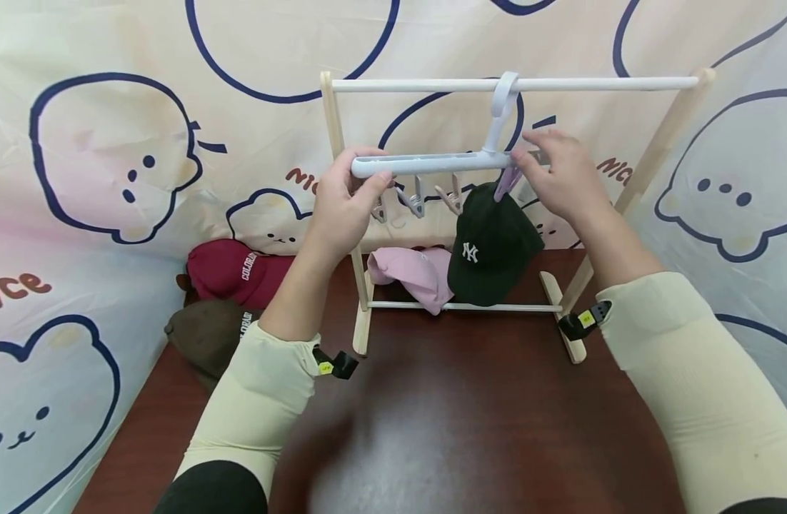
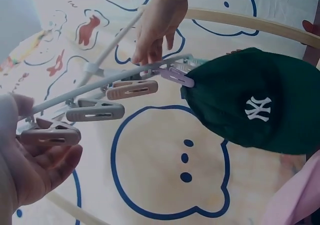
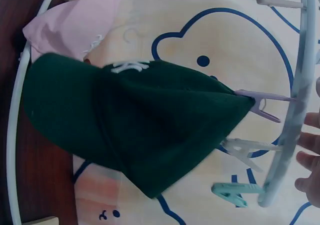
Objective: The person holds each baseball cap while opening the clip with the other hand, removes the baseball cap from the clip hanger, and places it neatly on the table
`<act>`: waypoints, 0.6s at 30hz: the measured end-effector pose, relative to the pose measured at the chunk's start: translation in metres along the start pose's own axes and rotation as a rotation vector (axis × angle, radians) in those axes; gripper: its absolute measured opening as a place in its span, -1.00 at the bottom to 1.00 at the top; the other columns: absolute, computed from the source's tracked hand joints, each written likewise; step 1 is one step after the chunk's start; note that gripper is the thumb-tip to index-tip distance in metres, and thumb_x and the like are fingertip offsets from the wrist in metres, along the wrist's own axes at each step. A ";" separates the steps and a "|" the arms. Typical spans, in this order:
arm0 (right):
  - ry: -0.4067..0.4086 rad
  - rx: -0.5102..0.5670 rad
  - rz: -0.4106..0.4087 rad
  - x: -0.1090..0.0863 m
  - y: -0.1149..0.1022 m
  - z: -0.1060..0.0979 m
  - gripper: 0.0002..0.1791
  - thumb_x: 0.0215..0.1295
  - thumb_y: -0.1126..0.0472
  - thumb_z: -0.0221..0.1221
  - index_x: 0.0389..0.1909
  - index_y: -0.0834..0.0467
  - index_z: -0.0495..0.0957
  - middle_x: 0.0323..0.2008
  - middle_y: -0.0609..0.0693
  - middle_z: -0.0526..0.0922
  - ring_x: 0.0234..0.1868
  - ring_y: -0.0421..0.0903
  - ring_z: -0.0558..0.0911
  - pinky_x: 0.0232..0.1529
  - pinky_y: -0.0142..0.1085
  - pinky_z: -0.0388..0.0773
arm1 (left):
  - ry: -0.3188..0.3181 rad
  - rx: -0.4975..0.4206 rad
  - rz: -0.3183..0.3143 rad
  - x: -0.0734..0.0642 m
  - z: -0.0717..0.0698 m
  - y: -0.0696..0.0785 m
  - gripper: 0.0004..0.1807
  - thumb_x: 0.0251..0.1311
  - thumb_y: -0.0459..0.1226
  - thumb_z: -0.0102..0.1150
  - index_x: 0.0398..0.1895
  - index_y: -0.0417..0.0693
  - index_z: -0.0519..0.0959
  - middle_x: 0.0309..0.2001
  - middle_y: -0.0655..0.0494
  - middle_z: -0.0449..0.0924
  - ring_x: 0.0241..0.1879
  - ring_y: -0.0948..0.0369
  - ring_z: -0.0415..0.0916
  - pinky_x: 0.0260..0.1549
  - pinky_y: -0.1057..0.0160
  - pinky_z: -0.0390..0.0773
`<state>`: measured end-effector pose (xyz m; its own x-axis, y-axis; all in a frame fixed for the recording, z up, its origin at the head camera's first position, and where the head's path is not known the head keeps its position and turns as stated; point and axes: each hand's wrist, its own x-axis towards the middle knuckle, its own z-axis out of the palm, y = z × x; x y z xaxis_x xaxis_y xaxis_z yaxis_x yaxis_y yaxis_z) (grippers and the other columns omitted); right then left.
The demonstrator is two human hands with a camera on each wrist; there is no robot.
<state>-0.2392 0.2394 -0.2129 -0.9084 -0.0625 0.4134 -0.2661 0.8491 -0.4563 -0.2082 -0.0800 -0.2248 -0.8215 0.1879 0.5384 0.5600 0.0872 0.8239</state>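
Note:
A light-blue clip hanger (image 1: 425, 164) hangs by its hook from the white rail. My left hand (image 1: 348, 200) grips the hanger's left end, thumb in front. At the other end, my right hand (image 1: 560, 171) has its fingertips at the bar, fingers loosely spread. A purple clip (image 2: 176, 77) pinches the dark green cap (image 1: 493, 250), which dangles brim down with its white letters facing me. Along the bar hang more clips: a grey clip (image 2: 95, 111), a brown clip (image 2: 132, 89) and a teal clip (image 3: 235, 191).
The wooden rack (image 1: 361, 328) stands on a dark brown table (image 1: 445, 414). Behind the green cap, a pink cap (image 1: 413, 271) lies over the lower bar. At the left sit a red cap (image 1: 226, 271) and an olive-brown cap (image 1: 207, 332). Bear-print cloth (image 1: 252, 143) backs everything.

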 end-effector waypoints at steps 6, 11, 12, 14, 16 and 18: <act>-0.028 -0.066 -0.031 -0.010 0.004 0.000 -0.33 0.45 -0.24 -0.09 0.35 0.13 0.41 0.33 0.22 0.43 0.38 0.21 0.31 0.33 0.30 0.18 | 0.063 -0.002 -0.011 0.008 -0.002 -0.008 -0.70 0.47 -0.17 -0.04 0.08 -0.16 0.44 -0.14 -0.12 0.60 -0.09 0.14 0.58 -0.04 0.26 0.44; -0.012 -0.171 -0.106 -0.022 0.007 -0.008 -0.34 0.39 -0.23 0.04 0.33 0.11 0.43 0.20 0.23 0.52 0.26 0.22 0.39 0.34 0.27 0.16 | 0.123 -0.010 -0.004 0.016 -0.004 -0.013 -0.70 0.47 -0.18 -0.04 0.09 -0.18 0.44 -0.17 -0.12 0.59 -0.12 0.14 0.58 -0.22 0.30 0.38; -0.008 -0.194 -0.118 -0.024 0.008 -0.010 -0.33 0.38 -0.24 0.06 0.33 0.11 0.43 0.18 0.23 0.53 0.24 0.21 0.40 0.34 0.26 0.16 | 0.132 -0.019 -0.004 0.017 -0.003 -0.013 -0.70 0.47 -0.18 -0.05 0.09 -0.18 0.44 -0.17 -0.13 0.60 -0.12 0.13 0.59 -0.26 0.30 0.37; 0.001 -0.228 -0.125 -0.029 0.012 -0.014 -0.33 0.36 -0.24 0.09 0.32 0.11 0.44 0.15 0.23 0.55 0.19 0.20 0.42 0.32 0.24 0.18 | 0.148 -0.029 -0.010 0.020 -0.002 -0.014 -0.69 0.48 -0.18 -0.05 0.13 -0.17 0.42 -0.16 -0.12 0.60 -0.11 0.11 0.60 -0.30 0.31 0.38; 0.006 -0.263 -0.124 -0.033 0.017 -0.020 -0.32 0.35 -0.24 0.10 0.31 0.13 0.44 0.13 0.25 0.55 0.17 0.21 0.42 0.29 0.25 0.18 | 0.160 -0.033 -0.017 0.022 0.000 -0.015 -0.68 0.48 -0.19 -0.07 0.17 -0.14 0.40 -0.13 -0.10 0.59 -0.10 0.09 0.61 -0.29 0.33 0.46; 0.007 -0.293 -0.106 -0.037 0.024 -0.026 -0.34 0.35 -0.20 0.10 0.30 0.15 0.45 0.13 0.27 0.53 0.15 0.24 0.41 0.24 0.28 0.22 | 0.169 -0.035 -0.026 0.024 0.002 -0.016 -0.65 0.49 -0.20 -0.08 0.23 -0.12 0.36 -0.08 -0.07 0.57 -0.09 0.09 0.61 -0.26 0.31 0.55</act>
<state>-0.2039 0.2760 -0.2186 -0.8779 -0.1562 0.4527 -0.2543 0.9530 -0.1644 -0.2363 -0.0745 -0.2256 -0.8436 0.0187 0.5367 0.5368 0.0549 0.8419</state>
